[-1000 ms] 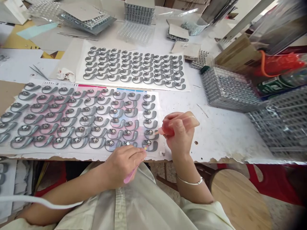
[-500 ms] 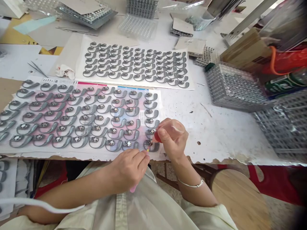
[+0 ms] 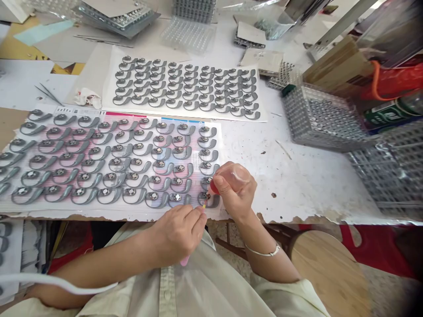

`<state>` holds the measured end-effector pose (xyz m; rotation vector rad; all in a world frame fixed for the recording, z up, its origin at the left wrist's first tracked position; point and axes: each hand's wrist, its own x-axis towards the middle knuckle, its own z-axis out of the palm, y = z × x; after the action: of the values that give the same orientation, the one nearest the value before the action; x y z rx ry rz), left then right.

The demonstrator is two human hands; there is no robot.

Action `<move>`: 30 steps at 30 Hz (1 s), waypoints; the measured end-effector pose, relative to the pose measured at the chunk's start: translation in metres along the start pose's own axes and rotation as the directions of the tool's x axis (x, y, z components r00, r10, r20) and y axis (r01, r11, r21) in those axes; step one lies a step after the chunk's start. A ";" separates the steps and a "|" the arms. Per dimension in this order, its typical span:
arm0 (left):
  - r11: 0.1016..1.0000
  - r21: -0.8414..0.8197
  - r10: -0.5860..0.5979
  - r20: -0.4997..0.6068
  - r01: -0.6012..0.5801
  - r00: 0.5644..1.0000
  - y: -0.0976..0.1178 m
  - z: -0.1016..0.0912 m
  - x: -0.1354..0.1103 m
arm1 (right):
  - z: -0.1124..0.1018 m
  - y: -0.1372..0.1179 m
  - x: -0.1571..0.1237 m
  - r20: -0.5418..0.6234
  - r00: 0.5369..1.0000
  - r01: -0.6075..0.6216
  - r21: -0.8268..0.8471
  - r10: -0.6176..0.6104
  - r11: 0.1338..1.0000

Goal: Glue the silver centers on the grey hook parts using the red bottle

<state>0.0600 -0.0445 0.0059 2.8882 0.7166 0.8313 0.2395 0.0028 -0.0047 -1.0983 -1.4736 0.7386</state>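
Observation:
My right hand [image 3: 236, 189] is closed around a clear squeeze bottle [image 3: 239, 172] with a red neck, tilted so its tip points down-left at the nearest piece. In my left hand [image 3: 181, 229] is a thin pink-handled tool [image 3: 185, 260], its yellowish tip beside that same piece. The piece, a grey curved part with a round stone setting [image 3: 206, 197], lies at the front right corner of a printed sheet [image 3: 216, 132]. Rows of similar grey parts [image 3: 132, 192] cover the sheet. Fingers partly hide the bottle and the tool's shaft.
A second white sheet [image 3: 107, 94] with rows of grey parts lies behind. Tweezers [image 3: 48, 93] and crumpled tissue [image 3: 87, 97] rest at left. Clear trays of small parts [image 3: 325, 116] stack on the right, near a cardboard box [image 3: 337, 66]. A wooden stool [image 3: 330, 268] stands below the table edge.
My right hand and the bottle have shifted slightly left, bringing its tip a little closer to the corner piece. My left hand has hardly moved.

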 end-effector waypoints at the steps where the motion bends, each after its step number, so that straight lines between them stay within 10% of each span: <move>1: 1.000 -0.003 0.002 0.008 -0.002 1.000 0.000 0.000 -0.001 | 0.000 0.000 0.000 0.001 1.000 0.010 -0.001 -0.010 1.000; 23: 1.000 -0.024 0.000 -0.008 0.000 1.000 0.000 0.002 -0.001 | -0.001 0.000 0.001 -0.013 0.995 0.094 -0.028 -0.094 0.995; 30: 1.000 -0.021 -0.014 0.012 0.014 1.000 0.001 0.005 -0.006 | -0.004 0.000 -0.008 -0.224 0.966 0.133 0.009 -0.128 0.991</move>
<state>0.0585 -0.0481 -0.0011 2.8636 0.7214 0.8142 0.2433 -0.0053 -0.0076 -1.0199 -1.3273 0.5215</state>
